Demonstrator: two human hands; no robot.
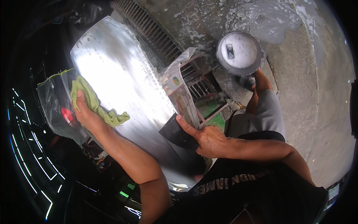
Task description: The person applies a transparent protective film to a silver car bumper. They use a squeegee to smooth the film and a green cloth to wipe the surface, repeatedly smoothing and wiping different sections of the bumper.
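Fingers [188, 129] on rumpled cloth [89, 96], on black sheet [174, 134], shiny curved metal panel [108, 56]

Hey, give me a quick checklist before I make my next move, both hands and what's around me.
1. Green cloth in the left hand: ok, gripped at the metal panel's left side.
2. Black sheet in the right hand: ok, held at the panel's right edge, index finger extended.
3. Bucket has suds: ok, white foam with a dark rectangular piece in it.
4. Metal panel free of marks: cannot tell, bright glare washes out much of it.
5. Floor dry beyond the bucket: not ok, it looks wet and foamy.
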